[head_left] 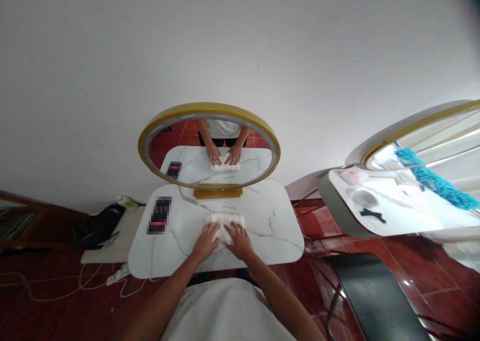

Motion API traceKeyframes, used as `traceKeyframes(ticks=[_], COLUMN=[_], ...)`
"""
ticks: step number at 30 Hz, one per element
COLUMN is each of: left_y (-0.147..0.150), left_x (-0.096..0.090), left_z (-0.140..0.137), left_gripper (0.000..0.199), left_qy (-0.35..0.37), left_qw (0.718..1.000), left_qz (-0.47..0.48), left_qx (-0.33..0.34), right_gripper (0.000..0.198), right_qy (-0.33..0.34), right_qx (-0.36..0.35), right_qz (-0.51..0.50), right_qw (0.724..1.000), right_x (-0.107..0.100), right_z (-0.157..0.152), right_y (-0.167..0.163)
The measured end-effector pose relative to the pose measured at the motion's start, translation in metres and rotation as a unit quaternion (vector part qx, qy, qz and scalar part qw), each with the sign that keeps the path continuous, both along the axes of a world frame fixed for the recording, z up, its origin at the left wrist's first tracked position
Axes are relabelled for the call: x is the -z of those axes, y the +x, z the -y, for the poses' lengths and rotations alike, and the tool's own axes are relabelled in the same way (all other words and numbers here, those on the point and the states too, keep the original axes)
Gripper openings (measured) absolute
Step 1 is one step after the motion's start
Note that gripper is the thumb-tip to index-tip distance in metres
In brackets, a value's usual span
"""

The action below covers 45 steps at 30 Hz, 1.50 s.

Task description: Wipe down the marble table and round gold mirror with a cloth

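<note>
A white towel (225, 220), bunched into a thick roll along its far edge, lies on the marble-patterned white tabletop (262, 251). My left hand (206, 240) grips its left part, with the fingers curled over the fabric. On the right side, my right hand (239, 239) holds the towel in the same way, its fingers bent over the roll. Some of the towel shows between the two hands; what lies under the fingers is hidden. The oval gold-framed mirror (210, 153) behind reflects both hands on the towel.
A blurred-out phone-like object (159, 215) lies at the table's left. The mirror's gold base (218, 193) stands behind the towel. To the right are a second table (393, 223) and a black chair (375, 291). A dark bag (99, 226) and cables (56, 298) are at left.
</note>
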State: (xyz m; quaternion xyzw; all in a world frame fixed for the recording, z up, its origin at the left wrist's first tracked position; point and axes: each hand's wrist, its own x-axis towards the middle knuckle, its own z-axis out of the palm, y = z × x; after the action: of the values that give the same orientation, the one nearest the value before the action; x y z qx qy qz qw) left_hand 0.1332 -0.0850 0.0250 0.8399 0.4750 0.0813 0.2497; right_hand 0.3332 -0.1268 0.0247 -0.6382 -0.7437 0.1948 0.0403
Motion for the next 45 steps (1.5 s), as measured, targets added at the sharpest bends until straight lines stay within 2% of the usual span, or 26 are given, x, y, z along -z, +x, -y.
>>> traceKeyframes(ticks=[7, 14, 17, 21, 25, 29, 33, 36, 41, 45], left_y=[-0.004, -0.001, -0.003, -0.016, -0.041, -0.063, -0.074, -0.08, -0.092, -0.098], left_x=[0.013, 0.008, -0.001, -0.008, -0.01, -0.011, -0.004, 0.006, 0.015, 0.012], left_z=[-0.047, -0.061, -0.05, -0.014, 0.027, 0.042, 0.027, 0.009, -0.035, -0.071], left_gripper=[0.051, 0.056, 0.055, 0.046, 0.049, 0.053, 0.05, 0.05, 0.052, 0.057], left_qy=[0.0, -0.004, -0.013, -0.036, -0.053, -0.055, -0.026, 0.013, 0.068, 0.069], left_qw=[1.0, 1.0, 1.0, 0.999, 0.996, 0.994, 0.996, 0.999, 0.998, 0.997], left_qz=[0.008, 0.006, -0.006, -0.027, -0.039, -0.008, -0.003, -0.015, -0.019, -0.007], left_qx=[-0.006, -0.004, -0.01, -0.008, 0.056, 0.089, 0.085, 0.05, -0.005, -0.026], right_gripper=[0.075, 0.075, 0.075, 0.075, 0.083, 0.089, 0.09, 0.088, 0.083, 0.082], right_qy=[0.002, -0.003, 0.0, -0.001, -0.039, -0.073, -0.051, -0.035, -0.032, -0.032], right_qx=[0.024, 0.034, 0.034, 0.014, -0.025, -0.059, -0.042, -0.038, -0.022, -0.008], right_qz=[0.021, 0.022, 0.02, 0.003, -0.026, -0.033, -0.016, 0.002, 0.019, 0.014], right_qw=[0.999, 0.999, 0.999, 1.0, 0.999, 0.995, 0.998, 0.999, 0.999, 0.999], right_x=[0.005, 0.003, -0.001, 0.004, 0.014, 0.012, 0.002, -0.002, -0.004, -0.002], right_z=[-0.045, -0.059, -0.043, 0.004, 0.051, 0.061, 0.041, 0.015, -0.044, -0.083], right_y=[-0.022, -0.03, -0.032, -0.032, -0.026, -0.025, -0.042, -0.061, -0.093, -0.108])
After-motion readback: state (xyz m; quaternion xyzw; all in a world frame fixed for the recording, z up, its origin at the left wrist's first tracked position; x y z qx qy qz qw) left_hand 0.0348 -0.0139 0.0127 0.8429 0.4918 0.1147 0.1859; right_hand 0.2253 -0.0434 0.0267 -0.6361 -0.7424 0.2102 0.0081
